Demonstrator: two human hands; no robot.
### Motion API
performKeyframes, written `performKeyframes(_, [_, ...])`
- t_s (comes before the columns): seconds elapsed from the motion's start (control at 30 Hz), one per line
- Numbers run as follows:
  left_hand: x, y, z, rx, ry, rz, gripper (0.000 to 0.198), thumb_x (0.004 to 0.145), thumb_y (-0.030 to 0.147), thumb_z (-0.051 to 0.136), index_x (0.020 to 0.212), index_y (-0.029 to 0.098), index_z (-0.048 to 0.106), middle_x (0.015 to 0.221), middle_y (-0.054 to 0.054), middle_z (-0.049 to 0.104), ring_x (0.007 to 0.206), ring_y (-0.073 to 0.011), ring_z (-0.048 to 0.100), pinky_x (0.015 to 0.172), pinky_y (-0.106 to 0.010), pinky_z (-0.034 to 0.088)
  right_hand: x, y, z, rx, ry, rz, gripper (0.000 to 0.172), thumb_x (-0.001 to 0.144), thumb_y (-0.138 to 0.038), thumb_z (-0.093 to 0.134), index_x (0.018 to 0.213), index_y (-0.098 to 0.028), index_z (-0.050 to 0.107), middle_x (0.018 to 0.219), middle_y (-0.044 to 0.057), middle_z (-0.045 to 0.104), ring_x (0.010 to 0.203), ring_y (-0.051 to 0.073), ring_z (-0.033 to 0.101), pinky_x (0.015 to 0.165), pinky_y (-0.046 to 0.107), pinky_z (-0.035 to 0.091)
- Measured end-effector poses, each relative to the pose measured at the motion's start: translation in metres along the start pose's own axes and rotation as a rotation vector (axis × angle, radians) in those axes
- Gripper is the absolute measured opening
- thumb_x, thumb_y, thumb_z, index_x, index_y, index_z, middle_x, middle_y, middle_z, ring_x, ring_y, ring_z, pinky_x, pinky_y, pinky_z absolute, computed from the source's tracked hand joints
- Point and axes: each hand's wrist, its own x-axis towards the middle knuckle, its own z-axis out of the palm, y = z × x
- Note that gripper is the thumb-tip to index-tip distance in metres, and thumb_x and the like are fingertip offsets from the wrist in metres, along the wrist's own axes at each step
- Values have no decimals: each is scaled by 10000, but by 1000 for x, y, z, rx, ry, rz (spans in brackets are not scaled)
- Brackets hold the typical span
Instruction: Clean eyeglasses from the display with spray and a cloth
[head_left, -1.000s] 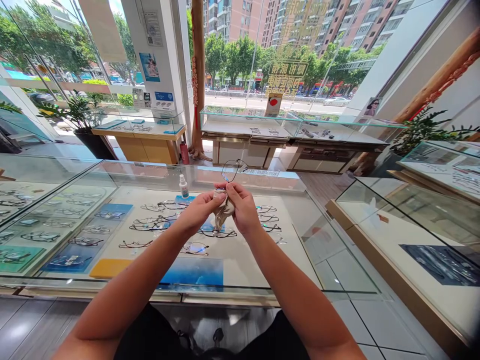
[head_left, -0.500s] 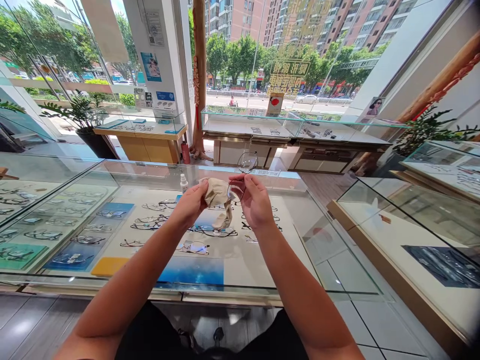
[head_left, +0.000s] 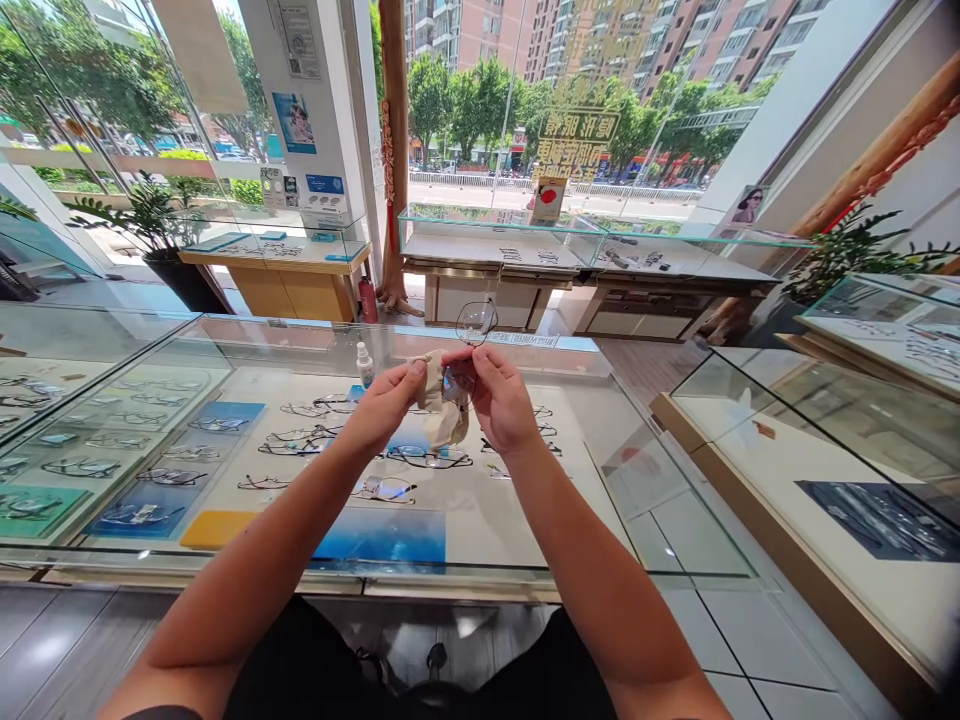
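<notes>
A thin-rimmed pair of glasses (head_left: 475, 322) is held upright on end above the glass counter, one lens above the other. My right hand (head_left: 504, 398) pinches the frame near its middle. With fingers closed, my left hand (head_left: 391, 400) grips a beige cloth (head_left: 442, 415), which hangs down behind the lower lens. That lens lies just right of my left fingertips, in front of the cloth. A small white spray bottle (head_left: 364, 366) stands on the counter beyond my left hand.
Beneath my hands, the glass counter (head_left: 525, 573) displays several glasses, blue sheets and a yellow block (head_left: 217, 530). Another display case (head_left: 757, 505) stands at the right. Further cases (head_left: 495, 245) line the window, with a potted plant (head_left: 154, 225) at the left.
The cloth has come away from around the lower lens, which now shows more fully in front of it. The glasses are turned more upright and have shifted slightly left in view.
</notes>
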Motion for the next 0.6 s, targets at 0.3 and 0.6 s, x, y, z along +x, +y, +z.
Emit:
performKeyframes(0.3, [4,9,0,-32,47,36,666,805,751,908,1080,150,828,938,-85,799,1009,-262,743,912,-373,583,6,1,-10,-35,85,-82,301,868,-578,890,885,-279,860,1075,31,857,1062,203,743,963,333,569])
performKeyframes(0.6, [-4,-7,7,158,-45,16,689,885,858,751,839,170,749,757,-23,668,720,-161,546,689,-289,467,2,13,-6,-55,37,19,395,820,-660,914,921,-284,849,1041,27,857,969,210,760,824,330,602])
